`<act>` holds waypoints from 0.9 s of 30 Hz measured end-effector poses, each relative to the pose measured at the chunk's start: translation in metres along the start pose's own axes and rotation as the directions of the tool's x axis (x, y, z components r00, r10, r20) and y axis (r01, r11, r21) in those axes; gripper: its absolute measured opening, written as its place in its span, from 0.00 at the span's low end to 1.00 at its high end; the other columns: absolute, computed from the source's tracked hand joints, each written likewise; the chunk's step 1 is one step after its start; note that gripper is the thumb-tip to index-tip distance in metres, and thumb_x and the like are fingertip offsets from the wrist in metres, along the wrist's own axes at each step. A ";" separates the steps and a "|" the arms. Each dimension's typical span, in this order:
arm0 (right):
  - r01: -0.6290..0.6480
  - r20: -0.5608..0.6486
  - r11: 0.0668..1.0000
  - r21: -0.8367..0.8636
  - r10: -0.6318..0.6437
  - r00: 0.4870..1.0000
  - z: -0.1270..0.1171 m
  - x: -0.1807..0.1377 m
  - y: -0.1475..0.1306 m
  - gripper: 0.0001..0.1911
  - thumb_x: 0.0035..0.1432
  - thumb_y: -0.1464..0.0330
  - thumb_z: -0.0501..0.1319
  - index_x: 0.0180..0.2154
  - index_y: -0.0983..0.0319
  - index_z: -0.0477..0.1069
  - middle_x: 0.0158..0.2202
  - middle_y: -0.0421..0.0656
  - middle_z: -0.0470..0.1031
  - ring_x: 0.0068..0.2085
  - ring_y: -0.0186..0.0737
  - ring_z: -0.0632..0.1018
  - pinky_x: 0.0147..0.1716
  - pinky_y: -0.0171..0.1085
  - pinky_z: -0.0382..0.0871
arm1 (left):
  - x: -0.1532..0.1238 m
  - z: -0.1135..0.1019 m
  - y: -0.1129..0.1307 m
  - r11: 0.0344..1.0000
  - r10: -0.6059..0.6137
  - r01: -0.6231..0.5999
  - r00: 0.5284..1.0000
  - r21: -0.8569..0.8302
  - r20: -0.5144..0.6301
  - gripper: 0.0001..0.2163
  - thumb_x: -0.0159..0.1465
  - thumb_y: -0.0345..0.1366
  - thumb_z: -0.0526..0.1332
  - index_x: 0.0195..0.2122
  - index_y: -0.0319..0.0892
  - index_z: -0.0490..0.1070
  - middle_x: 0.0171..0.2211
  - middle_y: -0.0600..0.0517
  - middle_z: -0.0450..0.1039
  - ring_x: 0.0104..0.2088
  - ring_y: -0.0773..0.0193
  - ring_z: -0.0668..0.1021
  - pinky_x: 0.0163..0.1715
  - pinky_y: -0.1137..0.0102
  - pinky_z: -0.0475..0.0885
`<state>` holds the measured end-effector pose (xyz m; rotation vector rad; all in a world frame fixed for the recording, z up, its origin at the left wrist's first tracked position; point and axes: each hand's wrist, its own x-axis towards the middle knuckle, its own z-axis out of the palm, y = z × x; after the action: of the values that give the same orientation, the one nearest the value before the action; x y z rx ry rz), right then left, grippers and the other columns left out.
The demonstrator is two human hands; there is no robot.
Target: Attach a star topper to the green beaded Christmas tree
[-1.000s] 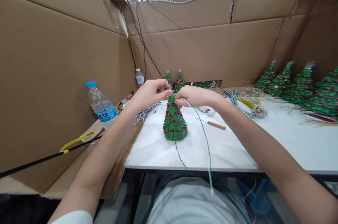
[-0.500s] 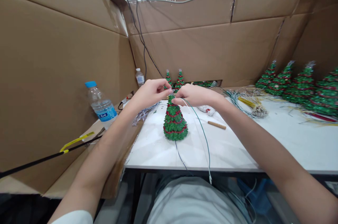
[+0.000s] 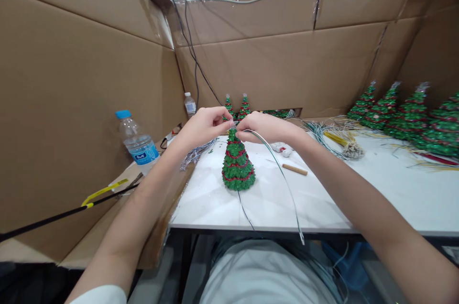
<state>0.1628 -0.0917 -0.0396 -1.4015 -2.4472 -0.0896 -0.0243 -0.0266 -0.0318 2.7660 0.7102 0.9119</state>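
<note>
Thin green-and-white strands (image 3: 268, 145) have swung rightward, pinched in the right hand (image 3: 264, 127) beside the tip of a green, red-banded conical tree (image 3: 238, 165), upright on the white bench (image 3: 204, 208) below; the left hand (image 3: 205, 124) pinches its clear top.

The little green tree (image 3: 238, 168) looks like bumpy plastic with lots of tiny shiny bits, the red strings (image 3: 238, 179) around it look rough and sparkly, and the thin cords (image 3: 278, 163) look smooth, like plastic. The table top (image 3: 211, 211) is smooth with a soft shine, the tool handle (image 3: 294, 169) looks like plain smooth wood, and the big walls (image 3: 251, 65) are dull brown cardboard with creases. The water bottle (image 3: 129, 129) is clear, glossy plastic with a slick label (image 3: 145, 155), and the shirt (image 3: 265, 273) is soft-looking, wrinkly, dull cloth.
</note>
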 end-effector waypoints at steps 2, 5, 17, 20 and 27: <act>-0.018 -0.021 1.000 0.018 0.019 1.000 0.000 0.000 0.000 0.13 0.55 0.68 0.53 0.21 0.61 0.53 0.18 0.35 0.53 0.22 0.28 0.53 0.25 0.37 0.45 | 0.000 0.000 0.000 1.000 -0.004 0.004 1.000 0.003 0.001 0.09 0.62 0.41 0.60 0.34 0.39 0.73 0.18 0.58 0.59 0.21 0.71 0.61 0.22 0.74 0.55; -0.017 -0.028 1.000 0.015 0.017 0.999 0.000 0.000 -0.001 0.12 0.53 0.69 0.54 0.20 0.61 0.53 0.18 0.34 0.51 0.22 0.28 0.52 0.25 0.37 0.45 | 0.000 0.000 0.000 1.000 0.004 -0.004 1.000 0.008 -0.002 0.09 0.62 0.41 0.60 0.33 0.39 0.73 0.18 0.58 0.59 0.21 0.71 0.61 0.22 0.74 0.55; 0.012 -0.042 1.000 -0.029 -0.013 0.999 -0.001 -0.001 -0.001 0.12 0.57 0.69 0.53 0.22 0.62 0.57 0.19 0.36 0.56 0.23 0.29 0.53 0.27 0.37 0.44 | 0.000 -0.001 0.001 1.000 0.004 -0.004 1.000 0.009 -0.003 0.09 0.62 0.41 0.60 0.33 0.39 0.74 0.18 0.58 0.60 0.21 0.71 0.61 0.22 0.74 0.55; 0.024 -0.036 0.999 -0.027 -0.025 0.999 -0.001 -0.001 0.000 0.12 0.56 0.70 0.53 0.21 0.62 0.57 0.19 0.36 0.55 0.23 0.29 0.52 0.27 0.37 0.44 | -0.001 0.000 0.000 1.000 0.014 -0.014 1.000 0.014 -0.004 0.10 0.62 0.41 0.60 0.33 0.40 0.74 0.18 0.58 0.59 0.21 0.71 0.61 0.22 0.74 0.55; -0.012 0.027 0.998 -0.065 0.014 1.000 0.002 0.001 -0.001 0.11 0.52 0.71 0.54 0.20 0.62 0.57 0.18 0.35 0.54 0.23 0.29 0.51 0.27 0.37 0.44 | 0.000 0.000 -0.002 1.000 0.018 -0.018 1.000 0.012 -0.004 0.11 0.62 0.42 0.60 0.34 0.40 0.74 0.18 0.58 0.60 0.21 0.71 0.62 0.22 0.73 0.54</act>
<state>0.1610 -0.0911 -0.0412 -1.4548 -2.4782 -0.1494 -0.0250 -0.0246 -0.0328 2.7859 0.6952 0.9197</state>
